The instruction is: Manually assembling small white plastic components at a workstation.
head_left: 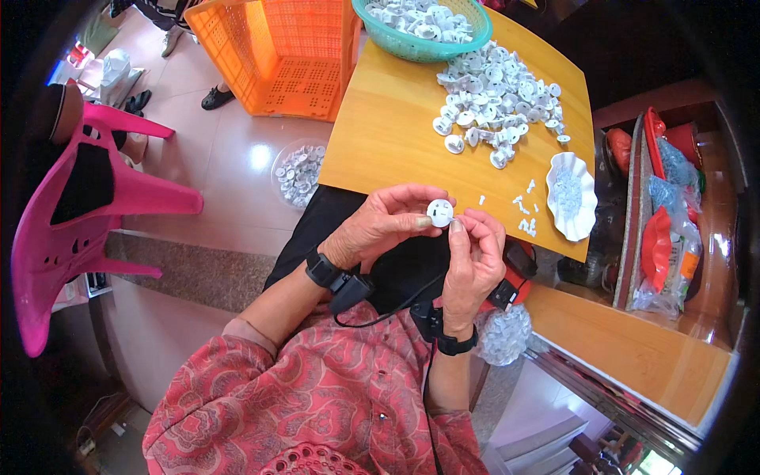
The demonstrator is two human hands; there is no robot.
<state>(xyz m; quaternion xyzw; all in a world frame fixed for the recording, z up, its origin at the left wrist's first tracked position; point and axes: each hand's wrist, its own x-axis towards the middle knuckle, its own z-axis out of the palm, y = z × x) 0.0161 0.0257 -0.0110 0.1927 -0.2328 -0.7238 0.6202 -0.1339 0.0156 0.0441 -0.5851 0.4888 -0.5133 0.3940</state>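
I pinch the small white round part [440,212] between my left hand [380,229] and right hand [475,257], both grips closed on it, just off the desk's [396,134] near edge, presumably for a close look.

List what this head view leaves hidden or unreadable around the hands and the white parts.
- White disc: its back and most of its rim, covered by fingers of the left hand and right hand.
- Small white bits on the table: too small to tell their shape.
- Green basket: far side cut off by the top edge.
- White dish: contents too blurred to tell.
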